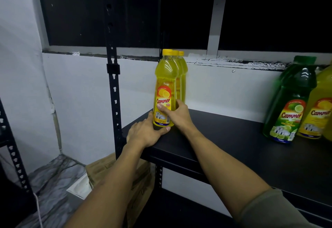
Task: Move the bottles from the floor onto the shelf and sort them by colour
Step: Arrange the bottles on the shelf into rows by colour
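A front yellow bottle [166,77] with a yellow cap stands upright at the left end of the black shelf [233,148]. Two more yellow bottles [182,73] line up right behind it. My right hand [177,115] wraps around the front bottle's lower label from the right. My left hand [145,132] lies flat on the shelf with its thumb and fingers against the bottle's base. At the right end stand a green bottle [291,100] and another yellow bottle [318,105], partly cut off by the frame edge.
A black slotted upright [113,84] of the rack rises just left of the bottles. Cardboard boxes [115,174] sit on the marble floor [52,179] below the shelf. A second rack's post [12,156] stands at the far left. A white wall and dark window lie behind.
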Tool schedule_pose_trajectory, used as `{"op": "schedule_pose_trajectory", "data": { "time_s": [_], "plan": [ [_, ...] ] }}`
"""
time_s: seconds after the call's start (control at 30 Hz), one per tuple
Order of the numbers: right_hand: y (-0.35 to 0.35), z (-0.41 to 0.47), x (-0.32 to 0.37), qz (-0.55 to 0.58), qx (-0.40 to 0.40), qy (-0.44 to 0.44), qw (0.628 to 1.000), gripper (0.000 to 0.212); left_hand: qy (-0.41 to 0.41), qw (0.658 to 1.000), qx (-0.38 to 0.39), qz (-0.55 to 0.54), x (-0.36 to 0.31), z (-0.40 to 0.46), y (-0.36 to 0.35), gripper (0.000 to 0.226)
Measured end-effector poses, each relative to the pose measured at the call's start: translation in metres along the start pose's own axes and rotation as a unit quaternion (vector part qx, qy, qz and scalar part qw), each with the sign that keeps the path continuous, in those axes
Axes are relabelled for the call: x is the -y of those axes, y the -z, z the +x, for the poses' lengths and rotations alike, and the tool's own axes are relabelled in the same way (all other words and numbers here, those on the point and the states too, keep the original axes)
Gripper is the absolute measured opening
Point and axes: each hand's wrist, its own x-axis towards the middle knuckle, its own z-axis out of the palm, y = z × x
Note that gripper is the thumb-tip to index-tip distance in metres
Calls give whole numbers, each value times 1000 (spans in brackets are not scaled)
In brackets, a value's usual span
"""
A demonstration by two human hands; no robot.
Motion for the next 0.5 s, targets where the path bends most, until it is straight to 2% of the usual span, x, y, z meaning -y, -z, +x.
{"op": "schedule_pose_trajectory", "data": {
  "time_s": [0.07,0.13,0.27,0.4,0.5],
  "plan": [
    [9,-7,1,-13,-2,-21,1000,77,14,1000,-11,-4,-1,-2,2,93],
    [29,-19,4,-54,-12,-33,998,80,33,999,-21,-7,-3,-6,2,90],
    [100,-52,2,-141,-22,-39,989,61,83,994,-77,6,-14,-18,5,75],
    [193,-84,-2,-218,-81,-45,972,34,72,987,-139,45,-39,-37,-2,44],
    [252,-107,0,-259,-145,-38,954,26,63,991,-120,6,-65,-49,-17,34]
  ]
}}
